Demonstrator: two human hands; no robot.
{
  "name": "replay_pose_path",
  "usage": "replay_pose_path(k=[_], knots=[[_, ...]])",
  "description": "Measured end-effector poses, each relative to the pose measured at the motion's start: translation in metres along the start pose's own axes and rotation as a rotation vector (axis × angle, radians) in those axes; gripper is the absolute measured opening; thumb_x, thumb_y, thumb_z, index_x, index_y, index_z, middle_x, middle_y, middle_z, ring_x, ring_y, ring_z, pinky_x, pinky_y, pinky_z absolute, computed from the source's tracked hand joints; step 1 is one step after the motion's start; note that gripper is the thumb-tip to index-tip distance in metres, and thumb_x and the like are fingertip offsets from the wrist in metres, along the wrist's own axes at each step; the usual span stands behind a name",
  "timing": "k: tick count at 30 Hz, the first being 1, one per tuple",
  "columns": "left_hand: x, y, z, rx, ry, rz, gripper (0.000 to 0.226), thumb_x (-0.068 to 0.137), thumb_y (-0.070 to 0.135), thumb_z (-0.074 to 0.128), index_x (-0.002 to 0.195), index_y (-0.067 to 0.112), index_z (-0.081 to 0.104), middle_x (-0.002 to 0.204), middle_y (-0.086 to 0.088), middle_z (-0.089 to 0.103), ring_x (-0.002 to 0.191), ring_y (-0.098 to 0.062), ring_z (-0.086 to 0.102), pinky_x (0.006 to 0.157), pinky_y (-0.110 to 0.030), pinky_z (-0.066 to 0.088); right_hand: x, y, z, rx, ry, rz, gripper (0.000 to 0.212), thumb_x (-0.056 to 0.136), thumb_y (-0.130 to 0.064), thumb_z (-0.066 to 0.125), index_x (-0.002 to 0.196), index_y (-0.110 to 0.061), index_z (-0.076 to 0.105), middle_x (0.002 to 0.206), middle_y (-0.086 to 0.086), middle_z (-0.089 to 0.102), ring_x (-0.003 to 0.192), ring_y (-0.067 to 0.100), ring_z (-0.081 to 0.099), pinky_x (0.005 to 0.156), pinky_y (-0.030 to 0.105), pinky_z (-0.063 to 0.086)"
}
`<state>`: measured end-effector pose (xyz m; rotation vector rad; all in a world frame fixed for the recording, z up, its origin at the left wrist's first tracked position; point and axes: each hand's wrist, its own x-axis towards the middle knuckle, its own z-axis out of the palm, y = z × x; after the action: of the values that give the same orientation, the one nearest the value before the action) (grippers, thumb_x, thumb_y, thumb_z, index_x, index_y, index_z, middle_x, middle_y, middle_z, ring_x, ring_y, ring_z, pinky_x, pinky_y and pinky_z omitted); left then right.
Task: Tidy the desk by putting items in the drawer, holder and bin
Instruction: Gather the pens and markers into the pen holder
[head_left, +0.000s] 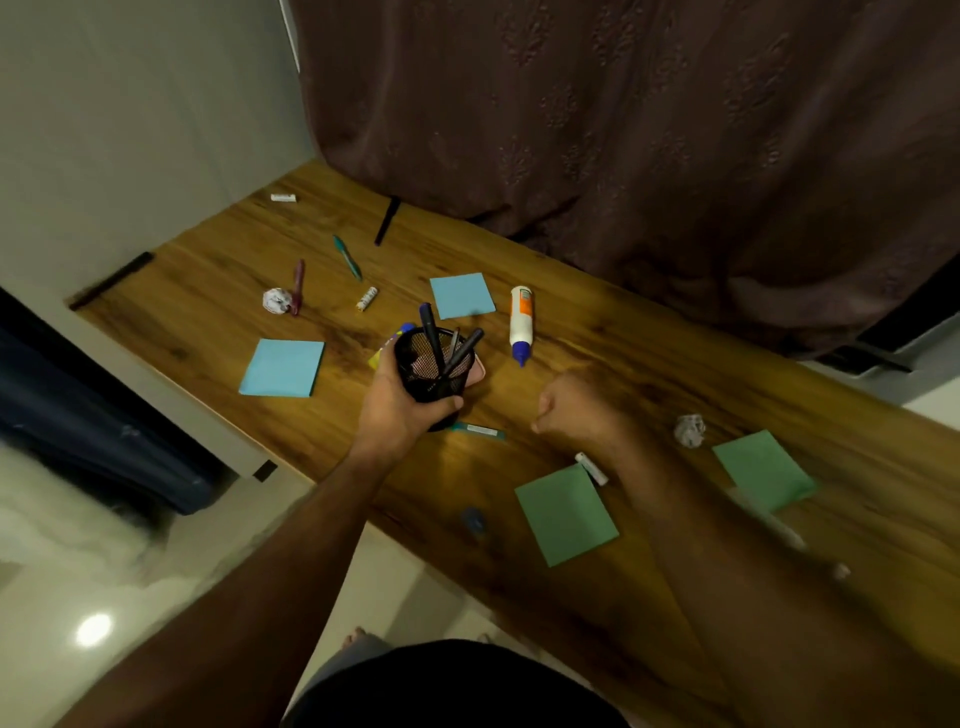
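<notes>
Three dark pens (434, 335) upright in black mesh holder (435, 364), tips fanning up and away, gripped by left hand (400, 408) above wooden desk (649, 364). Right hand (571, 400) blurred beside holder, curled closed, contents impossible to tell. Beyond holder: glue bottle (521, 322) lying lengthwise, blue cap toward holder; teal pen (347, 257) and maroon pen (297, 286). Two blue pads, two green pads, two paper balls around holder.
</notes>
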<state>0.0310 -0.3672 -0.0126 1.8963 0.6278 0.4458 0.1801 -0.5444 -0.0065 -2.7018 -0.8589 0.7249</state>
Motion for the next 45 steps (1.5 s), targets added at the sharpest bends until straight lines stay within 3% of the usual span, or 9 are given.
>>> replay_pose_path(k=[7, 13, 17, 22, 28, 32, 35, 41, 45], knots=[[-0.009, -0.012, -0.011, 0.034, 0.030, -0.023, 0.098, 0.062, 0.020, 0.089, 0.142, 0.017, 0.032, 0.135, 0.007, 0.050, 0.121, -0.003, 0.044, 0.101, -0.022, 0.038, 0.016, -0.046, 0.049, -0.001, 0.075, -0.142, 0.025, 0.079, -0.031, 0.077, 0.100, -0.018, 0.070, 0.103, 0.002, 0.068, 0.098, 0.020, 0.060, 0.082, 0.028, 0.048], [-0.019, -0.021, -0.023, 0.035, 0.043, -0.071, 0.101, 0.061, 0.022, 0.090, 0.142, 0.020, 0.031, 0.134, 0.011, 0.049, 0.124, -0.003, 0.042, 0.102, -0.021, 0.035, 0.019, -0.048, 0.050, -0.011, 0.059, -0.168, 0.011, 0.084, -0.021, 0.067, 0.085, -0.011, 0.070, 0.090, 0.009, 0.071, 0.088, 0.026, 0.064, 0.077, 0.033, 0.053], [-0.022, -0.023, -0.027, 0.029, 0.049, -0.089, 0.101, 0.062, 0.020, 0.089, 0.144, 0.020, 0.030, 0.139, 0.007, 0.048, 0.122, 0.000, 0.038, 0.102, -0.019, 0.032, 0.018, -0.055, 0.013, 0.544, 0.112, -0.022, 0.003, 0.085, -0.012, 0.066, 0.087, -0.012, 0.063, 0.084, 0.008, 0.065, 0.076, 0.022, 0.064, 0.060, 0.033, 0.053], [-0.021, -0.021, -0.022, 0.046, 0.029, -0.079, 0.101, 0.061, 0.020, 0.090, 0.143, 0.020, 0.031, 0.136, 0.008, 0.050, 0.119, 0.001, 0.040, 0.098, -0.017, 0.033, 0.005, -0.089, -0.033, 0.978, 0.091, -0.185, 0.056, 0.085, 0.004, 0.064, 0.133, -0.018, 0.044, 0.104, 0.014, 0.065, 0.071, 0.017, 0.070, 0.054, 0.027, 0.056], [-0.019, -0.021, -0.016, 0.076, -0.002, -0.079, 0.105, 0.062, 0.028, 0.089, 0.145, 0.021, 0.026, 0.136, 0.004, 0.051, 0.119, -0.005, 0.045, 0.096, -0.021, 0.038, 0.000, -0.123, -0.017, 0.480, 0.190, -0.410, 0.031, 0.083, -0.008, 0.072, 0.111, -0.020, 0.064, 0.089, -0.001, 0.066, 0.079, 0.013, 0.068, 0.070, 0.033, 0.061], [-0.018, -0.022, -0.017, 0.088, -0.013, -0.078, 0.107, 0.062, 0.030, 0.089, 0.146, 0.020, 0.024, 0.139, 0.002, 0.049, 0.126, -0.011, 0.046, 0.099, -0.022, 0.038, 0.000, -0.126, -0.005, 0.391, 0.200, -0.439, 0.023, 0.085, -0.008, 0.068, 0.106, -0.019, 0.067, 0.096, -0.003, 0.070, 0.090, 0.010, 0.066, 0.081, 0.034, 0.059], [-0.018, -0.023, -0.017, 0.088, 0.007, -0.083, 0.106, 0.061, 0.028, 0.089, 0.145, 0.020, 0.026, 0.137, 0.003, 0.051, 0.124, -0.010, 0.047, 0.098, -0.021, 0.038, 0.000, -0.119, -0.013, 0.365, 0.292, -0.437, 0.019, 0.088, -0.011, 0.067, 0.106, -0.017, 0.068, 0.098, -0.002, 0.070, 0.089, 0.008, 0.066, 0.074, 0.030, 0.060], [-0.015, -0.023, -0.017, 0.056, 0.039, -0.097, 0.105, 0.061, 0.025, 0.090, 0.145, 0.020, 0.027, 0.138, 0.005, 0.050, 0.119, -0.003, 0.042, 0.097, -0.019, 0.034, -0.005, -0.095, -0.020, 0.541, 0.611, -0.347, 0.008, 0.088, -0.021, 0.067, 0.082, -0.017, 0.064, 0.068, -0.009, 0.064, 0.062, 0.010, 0.064, 0.054, 0.024, 0.052], [-0.015, -0.026, -0.017, 0.041, 0.049, -0.090, 0.103, 0.062, 0.024, 0.089, 0.145, 0.019, 0.027, 0.142, 0.003, 0.048, 0.131, -0.012, 0.043, 0.104, -0.022, 0.034, -0.010, -0.075, 0.000, 0.551, 0.373, -0.076, 0.013, 0.092, -0.023, 0.061, 0.079, -0.021, 0.058, 0.073, 0.000, 0.065, 0.057, 0.014, 0.063, 0.047, 0.021, 0.043]])
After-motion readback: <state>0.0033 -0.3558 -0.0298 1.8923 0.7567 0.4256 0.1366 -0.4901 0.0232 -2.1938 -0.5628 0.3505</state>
